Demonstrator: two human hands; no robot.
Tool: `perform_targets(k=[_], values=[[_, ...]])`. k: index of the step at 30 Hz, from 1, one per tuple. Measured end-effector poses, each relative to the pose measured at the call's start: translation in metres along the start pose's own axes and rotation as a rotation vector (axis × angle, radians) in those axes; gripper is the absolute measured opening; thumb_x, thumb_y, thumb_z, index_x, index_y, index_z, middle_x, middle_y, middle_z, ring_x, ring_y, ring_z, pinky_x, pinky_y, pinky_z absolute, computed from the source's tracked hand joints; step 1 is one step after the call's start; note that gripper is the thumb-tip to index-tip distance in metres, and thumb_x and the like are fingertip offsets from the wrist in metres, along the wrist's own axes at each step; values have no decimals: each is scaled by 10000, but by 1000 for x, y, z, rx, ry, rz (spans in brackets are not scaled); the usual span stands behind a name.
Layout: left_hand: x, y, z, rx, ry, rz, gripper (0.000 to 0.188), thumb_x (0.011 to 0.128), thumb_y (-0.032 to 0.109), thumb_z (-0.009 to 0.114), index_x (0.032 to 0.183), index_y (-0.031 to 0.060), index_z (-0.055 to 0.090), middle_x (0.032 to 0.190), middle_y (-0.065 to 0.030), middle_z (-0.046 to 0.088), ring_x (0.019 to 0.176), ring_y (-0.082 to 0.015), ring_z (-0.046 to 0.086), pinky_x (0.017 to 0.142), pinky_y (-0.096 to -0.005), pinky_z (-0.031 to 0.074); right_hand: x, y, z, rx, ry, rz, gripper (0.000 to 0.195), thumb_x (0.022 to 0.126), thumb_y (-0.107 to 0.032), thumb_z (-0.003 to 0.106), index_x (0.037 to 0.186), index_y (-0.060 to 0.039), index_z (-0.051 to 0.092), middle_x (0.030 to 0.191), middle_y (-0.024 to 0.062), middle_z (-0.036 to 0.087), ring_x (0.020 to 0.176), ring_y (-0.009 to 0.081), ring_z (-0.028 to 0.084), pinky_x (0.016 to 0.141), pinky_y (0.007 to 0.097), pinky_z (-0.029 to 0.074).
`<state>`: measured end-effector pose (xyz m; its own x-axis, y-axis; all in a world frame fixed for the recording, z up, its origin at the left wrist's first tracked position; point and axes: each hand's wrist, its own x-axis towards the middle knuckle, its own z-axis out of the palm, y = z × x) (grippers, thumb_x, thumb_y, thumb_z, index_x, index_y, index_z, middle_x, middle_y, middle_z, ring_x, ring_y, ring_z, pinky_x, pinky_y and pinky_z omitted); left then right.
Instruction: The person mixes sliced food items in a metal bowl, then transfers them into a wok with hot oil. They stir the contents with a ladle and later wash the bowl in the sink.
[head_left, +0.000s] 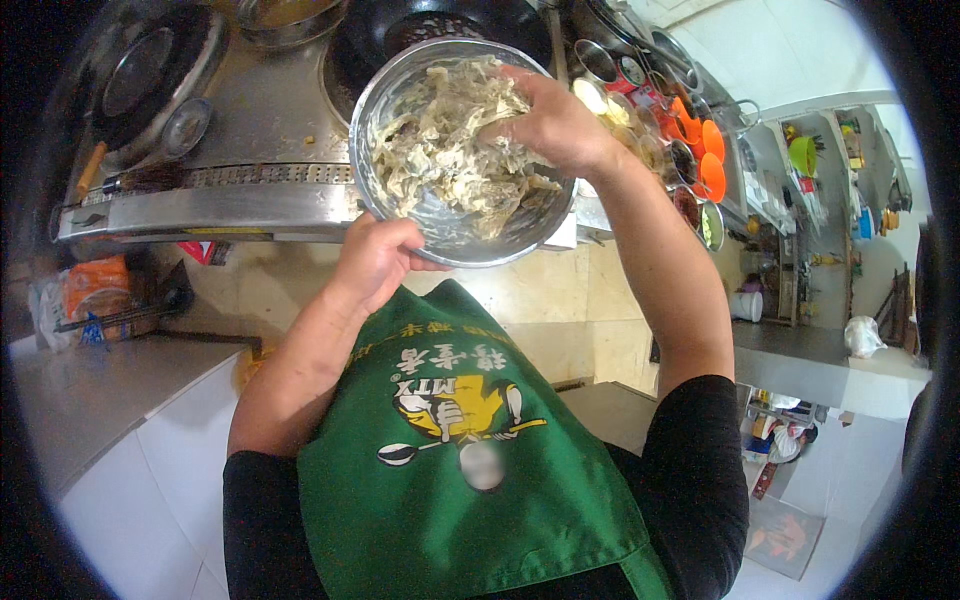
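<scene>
A stainless steel mixing bowl (442, 231) is tilted towards me above the front edge of the stove. My left hand (381, 255) grips its near-left rim, with the thumb at the edge and the other fingers mostly hidden underneath. Inside lies a heap of pale, batter-coated food pieces (450, 146); what they are is unclear. Smears of the coating cover the bowl's inner wall. My right hand (551, 124) reaches over the right rim into the heap. Its fingertips are blurred and partly hidden among the pieces, so its grasp is unclear.
Behind the bowl sits a dark wok (442, 19) with liquid in it. Another wok (142, 82) and a ladle (186, 126) are at left. Seasoning containers with orange scoops (711, 157) crowd the right side. A steel counter (112, 397) stands at lower left.
</scene>
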<state>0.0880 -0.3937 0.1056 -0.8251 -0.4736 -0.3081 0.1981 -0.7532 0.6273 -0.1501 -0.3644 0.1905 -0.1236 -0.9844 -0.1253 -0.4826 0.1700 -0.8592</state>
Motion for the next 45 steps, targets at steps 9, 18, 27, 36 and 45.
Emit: perform_targets(k=[9,18,27,36,45], values=[[10,-9,-18,-60,-27,-44,425,742,-23,444,1150,-130,491,1041,-241,617,879,-343,660,759,-470,589,-4,-35,-22,-270,-123,-217,699,712,-85,655,1358,-31,393,1126,150,626,1031,210,589,917,321,447],[25,-14,-22,-38,-91,-210,404,738,-26,450,1119,-141,513,1023,-242,630,870,-341,662,761,-460,588,-10,-5,-2,-750,103,-46,538,768,-176,698,1262,-69,514,1009,224,650,932,333,641,820,388,498],[47,-60,-29,0,-129,-317,354,741,-17,460,1064,-134,547,1004,-227,640,857,-333,664,747,-466,589,-48,48,-8,-431,231,59,417,801,-198,690,1168,-19,601,921,159,685,813,189,639,791,331,495],[74,-155,-4,-25,-101,-353,415,760,51,476,1148,-87,528,1073,-201,640,935,-314,653,823,-458,560,-87,155,-18,-477,300,247,468,778,-212,702,1183,-8,590,1017,207,671,922,269,654,808,355,490],[103,-198,-20,-165,185,-187,314,742,-20,506,1044,-105,511,1058,-212,593,942,-342,632,831,-469,561,-83,194,7,-600,366,108,339,840,-255,644,1062,-1,617,954,239,648,888,399,624,785,433,490]])
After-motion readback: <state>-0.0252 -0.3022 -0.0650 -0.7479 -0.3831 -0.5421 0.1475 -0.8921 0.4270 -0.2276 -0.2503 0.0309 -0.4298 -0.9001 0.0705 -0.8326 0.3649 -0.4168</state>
